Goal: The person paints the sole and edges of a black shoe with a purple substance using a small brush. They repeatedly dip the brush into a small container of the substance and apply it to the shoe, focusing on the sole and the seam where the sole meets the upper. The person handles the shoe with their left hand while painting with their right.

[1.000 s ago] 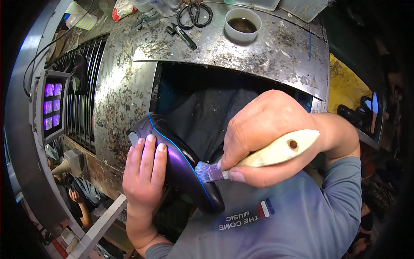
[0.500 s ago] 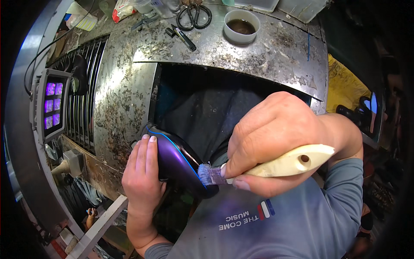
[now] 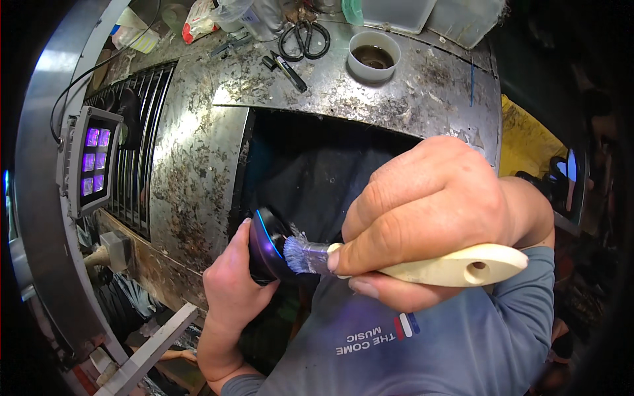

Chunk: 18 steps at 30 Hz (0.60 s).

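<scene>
My left hand [image 3: 228, 280] is closed around the side of a glossy black shoe [image 3: 263, 254], its thumb and fingers partly hidden behind it. A thin bright blue line curves along the shoe's upper, and a purple sheen lies on its side. In my right hand [image 3: 422, 204] is a paintbrush [image 3: 456, 265] with a cream handle that has a hole near its end. The frayed, bluish bristles touch the shoe beside the blue line. My right hand grips the brush near its ferrule.
A worn metal workbench [image 3: 191, 158] surrounds a dark recess. On it stand a white tub [image 3: 374, 72] of brown liquid, black-handled scissors [image 3: 304, 43] and a black marker pen [image 3: 288, 71]. At left a lamp with purple lights [image 3: 97, 162] stands by a barred grille [image 3: 142, 165].
The shoe has turned, so its blue line looks shorter and steeper. My left hand has shifted around it. The brush has moved slightly left and up along the shoe, its handle now more level.
</scene>
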Each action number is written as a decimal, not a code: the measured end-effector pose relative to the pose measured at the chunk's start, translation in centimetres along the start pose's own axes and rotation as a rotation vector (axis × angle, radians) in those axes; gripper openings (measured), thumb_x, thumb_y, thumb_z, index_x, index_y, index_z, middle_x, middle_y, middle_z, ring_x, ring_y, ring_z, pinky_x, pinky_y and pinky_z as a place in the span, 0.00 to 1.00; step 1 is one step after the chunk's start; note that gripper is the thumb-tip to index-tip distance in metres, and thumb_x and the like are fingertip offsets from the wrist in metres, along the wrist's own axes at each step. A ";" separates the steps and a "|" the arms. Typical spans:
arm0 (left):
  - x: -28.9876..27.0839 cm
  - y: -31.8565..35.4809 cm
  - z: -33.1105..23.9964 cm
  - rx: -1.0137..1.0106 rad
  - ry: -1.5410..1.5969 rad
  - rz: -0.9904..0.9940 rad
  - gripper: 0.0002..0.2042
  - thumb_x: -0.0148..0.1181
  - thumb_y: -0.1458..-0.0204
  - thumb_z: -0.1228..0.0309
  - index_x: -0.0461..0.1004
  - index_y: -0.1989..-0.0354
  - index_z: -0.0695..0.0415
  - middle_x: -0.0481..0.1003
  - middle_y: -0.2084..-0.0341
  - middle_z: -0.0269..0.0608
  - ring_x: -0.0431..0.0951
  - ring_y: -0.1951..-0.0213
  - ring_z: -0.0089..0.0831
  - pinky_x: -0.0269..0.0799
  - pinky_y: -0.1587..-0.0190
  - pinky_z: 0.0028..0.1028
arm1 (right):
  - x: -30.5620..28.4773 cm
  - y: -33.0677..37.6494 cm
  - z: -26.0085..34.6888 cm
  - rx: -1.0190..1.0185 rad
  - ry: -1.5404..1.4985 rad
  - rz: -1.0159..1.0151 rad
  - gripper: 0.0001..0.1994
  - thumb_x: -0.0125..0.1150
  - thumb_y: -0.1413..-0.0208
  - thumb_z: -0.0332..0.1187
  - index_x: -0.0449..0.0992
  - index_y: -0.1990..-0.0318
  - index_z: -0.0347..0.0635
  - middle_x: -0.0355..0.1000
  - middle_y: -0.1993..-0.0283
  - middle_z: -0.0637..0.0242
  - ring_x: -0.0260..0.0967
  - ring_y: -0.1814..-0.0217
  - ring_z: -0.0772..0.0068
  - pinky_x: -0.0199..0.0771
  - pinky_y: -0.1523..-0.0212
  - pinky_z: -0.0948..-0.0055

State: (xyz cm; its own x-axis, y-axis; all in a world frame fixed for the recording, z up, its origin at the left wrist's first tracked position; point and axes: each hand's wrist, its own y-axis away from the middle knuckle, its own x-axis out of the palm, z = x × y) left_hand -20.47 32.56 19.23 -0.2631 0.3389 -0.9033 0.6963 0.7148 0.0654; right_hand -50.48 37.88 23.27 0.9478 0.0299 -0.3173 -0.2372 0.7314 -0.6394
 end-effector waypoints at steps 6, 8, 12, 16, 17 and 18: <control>-0.2 -0.1 -0.6 -0.053 0.155 0.145 0.38 0.81 0.63 0.60 0.71 0.41 0.57 0.82 0.61 0.48 0.84 0.59 0.48 0.81 0.57 0.38 | -0.1 -1.0 -0.1 -0.039 0.070 -0.008 0.07 0.71 0.56 0.24 0.84 0.68 0.34 0.76 0.73 0.60 0.75 0.78 0.67 0.76 0.80 0.72; -0.6 -0.3 -1.0 -0.084 0.177 0.218 0.37 0.81 0.62 0.58 0.72 0.43 0.57 0.82 0.63 0.48 0.85 0.60 0.47 0.81 0.57 0.38 | -0.1 -1.2 -0.4 -0.063 0.101 -0.028 0.07 0.71 0.57 0.23 0.83 0.68 0.34 0.76 0.74 0.60 0.75 0.78 0.67 0.76 0.80 0.72; -0.9 0.0 -1.0 -0.137 0.287 0.305 0.37 0.80 0.62 0.54 0.72 0.45 0.60 0.83 0.64 0.49 0.85 0.60 0.47 0.81 0.56 0.38 | 0.2 -2.0 -0.8 -0.091 0.128 -0.040 0.08 0.71 0.59 0.23 0.83 0.68 0.35 0.76 0.74 0.60 0.75 0.78 0.66 0.76 0.79 0.71; -1.2 -0.3 -1.1 -0.116 0.399 0.344 0.37 0.80 0.61 0.54 0.72 0.45 0.62 0.83 0.62 0.50 0.86 0.59 0.45 0.80 0.55 0.37 | 0.2 -2.3 -1.2 -0.093 0.146 -0.033 0.08 0.71 0.59 0.23 0.83 0.68 0.35 0.76 0.74 0.61 0.76 0.77 0.66 0.76 0.78 0.71; -1.1 -0.4 -1.0 -0.112 0.449 0.348 0.37 0.80 0.61 0.55 0.72 0.45 0.63 0.83 0.62 0.49 0.86 0.59 0.44 0.80 0.54 0.36 | 0.2 -2.3 -1.4 -0.096 0.148 -0.030 0.08 0.71 0.59 0.23 0.83 0.68 0.36 0.76 0.74 0.61 0.76 0.77 0.65 0.76 0.78 0.70; -1.0 -0.3 -0.8 -0.110 0.499 0.351 0.37 0.80 0.60 0.55 0.72 0.45 0.63 0.83 0.62 0.48 0.86 0.59 0.42 0.80 0.54 0.35 | 0.2 -2.3 -1.6 -0.104 0.145 -0.024 0.08 0.71 0.59 0.23 0.83 0.67 0.36 0.76 0.74 0.61 0.76 0.77 0.65 0.77 0.78 0.70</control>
State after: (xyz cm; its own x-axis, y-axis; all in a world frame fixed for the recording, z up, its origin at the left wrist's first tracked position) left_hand -20.98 32.53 20.43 -0.3305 0.7914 -0.5142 0.7319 0.5589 0.3898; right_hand -50.06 35.11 23.51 0.9149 -0.0907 -0.3935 -0.2425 0.6559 -0.7149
